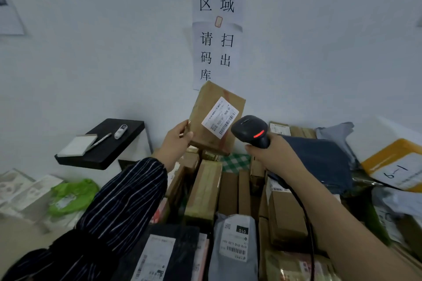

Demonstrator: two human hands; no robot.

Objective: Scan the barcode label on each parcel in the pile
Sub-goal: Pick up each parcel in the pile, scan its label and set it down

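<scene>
My left hand (177, 138) holds a brown cardboard parcel (211, 102) by its lower left edge, raised upright above the pile. Its white barcode label (220, 117) faces me. My right hand (271, 151) grips the handle of a black barcode scanner (250, 129), whose head sits just right of the label and shows a red light. The scanner's black cable (306, 210) runs down along my right forearm. Below lies the pile of parcels (205, 191): brown boxes, a grey mailer bag (235, 235) with a label, and a dark bag (319, 162).
A black shelf (109, 150) at the left carries a notepad, a pen and a small white device. A green bag (70, 196) and white boxes lie lower left. A yellow parcel (397, 164) marked "6-1" sits at the right. Paper signs hang on the white wall behind.
</scene>
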